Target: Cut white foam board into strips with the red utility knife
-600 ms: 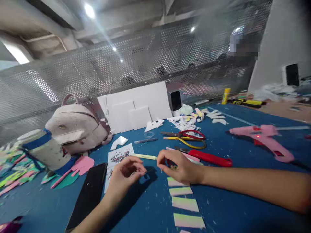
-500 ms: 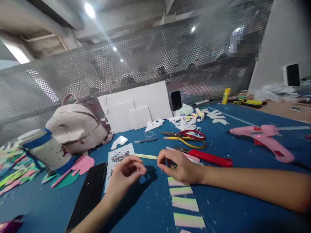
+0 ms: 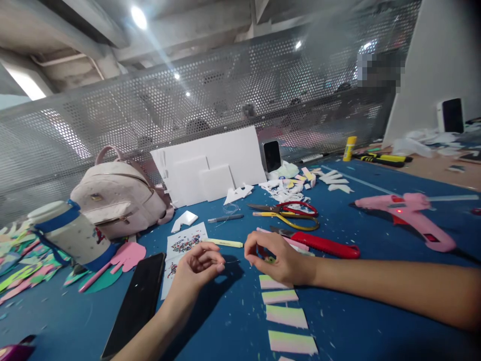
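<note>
Left hand (image 3: 193, 275) and right hand (image 3: 280, 258) pinch thread (image 3: 233, 261) near a yellow pen (image 3: 227, 243), its print illegible.

1 left hand (image 3: 199, 266) and 1 right hand (image 3: 277, 256) were in view. Phones (image 3: 136, 298) came to 3. There was 1 each of: backpack (image 3: 112, 190), insulated bottle (image 3: 75, 235), hot-glue gun (image 3: 406, 213), yellow glue stick (image 3: 349, 149), pale-yellow highlighter (image 3: 225, 243), red-handled cutter (image 3: 326, 244). Green-and-pink strips (image 3: 286, 316): 5 showed, the nearest cut off by the frame. White scraps (image 3: 283, 193) were piled too thick to count.

the flat blue tabletop (image 3: 378, 233) lies free between the long red-handled tool (image 3: 326, 244) and pink plastic glue gun (image 3: 409, 203); the right forearm (image 3: 387, 283) blocks nearer.
</note>
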A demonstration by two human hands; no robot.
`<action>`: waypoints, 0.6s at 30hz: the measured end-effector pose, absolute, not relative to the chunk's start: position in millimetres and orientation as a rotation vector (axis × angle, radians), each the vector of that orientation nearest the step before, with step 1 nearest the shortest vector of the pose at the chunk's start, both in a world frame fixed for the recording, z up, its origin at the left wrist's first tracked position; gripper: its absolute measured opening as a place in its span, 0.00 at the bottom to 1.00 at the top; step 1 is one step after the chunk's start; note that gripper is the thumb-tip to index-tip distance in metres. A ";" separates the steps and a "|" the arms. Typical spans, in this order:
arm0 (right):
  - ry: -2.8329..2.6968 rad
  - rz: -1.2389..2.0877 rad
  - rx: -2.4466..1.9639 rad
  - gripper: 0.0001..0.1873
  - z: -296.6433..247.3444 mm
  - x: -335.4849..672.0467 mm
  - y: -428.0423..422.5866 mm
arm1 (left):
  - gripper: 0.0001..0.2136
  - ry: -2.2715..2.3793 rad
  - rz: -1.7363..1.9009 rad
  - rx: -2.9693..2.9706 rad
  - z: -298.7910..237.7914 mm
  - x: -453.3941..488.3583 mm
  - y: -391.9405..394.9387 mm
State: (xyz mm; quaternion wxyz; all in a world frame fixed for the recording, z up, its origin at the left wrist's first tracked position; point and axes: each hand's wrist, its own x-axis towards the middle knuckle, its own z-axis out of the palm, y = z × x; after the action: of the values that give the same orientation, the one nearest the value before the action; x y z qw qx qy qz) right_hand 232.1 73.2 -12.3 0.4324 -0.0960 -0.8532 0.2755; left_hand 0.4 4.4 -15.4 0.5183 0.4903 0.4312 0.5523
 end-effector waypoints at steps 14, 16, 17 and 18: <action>-2.139 0.690 -0.209 0.02 -12.4 231.4 73.4 | 0.15 1.060 1.328 1.129 -15.3 5.9 3.0; -2.135 0.688 -0.207 0.02 -12.4 231.4 73.3 | 0.15 1.045 1.331 1.123 -15.9 5.5 3.2; -2.134 0.687 -0.208 0.02 -12.5 231.4 73.3 | 0.15 1.040 1.332 1.120 -16.3 5.1 3.4; -2.134 0.687 -0.207 0.02 -12.6 231.4 73.3 | 0.15 1.037 1.333 1.118 -16.6 4.7 3.7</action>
State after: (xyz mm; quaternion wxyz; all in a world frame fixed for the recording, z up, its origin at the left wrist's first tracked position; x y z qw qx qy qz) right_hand 231.4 73.3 -12.6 0.4307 -0.0832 -0.8554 0.2755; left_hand 4.7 3.7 -16.6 0.5296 0.4681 0.4343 0.5584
